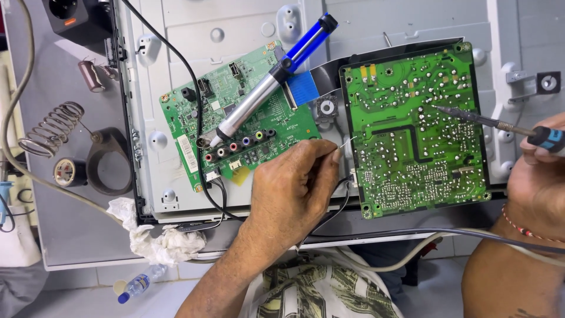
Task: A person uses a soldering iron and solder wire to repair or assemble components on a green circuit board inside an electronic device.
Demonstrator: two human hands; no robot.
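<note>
Solder wire (pixel 347 141), thin and limp, pinched near its tip in my left hand (pixel 294 182); right hand (pixel 538 176) grip closed around soldering iron (pixel 494 122) handle, tip on fragile power board (pixel 412 129)

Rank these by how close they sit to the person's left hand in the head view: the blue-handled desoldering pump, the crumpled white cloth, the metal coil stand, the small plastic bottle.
From the left hand:
1. Desoldering pump, just above it, lying on the smaller green board.
2. Crumpled white cloth, lower left at the panel's edge.
3. Small plastic bottle, below the cloth.
4. Metal coil stand, far left.
</note>
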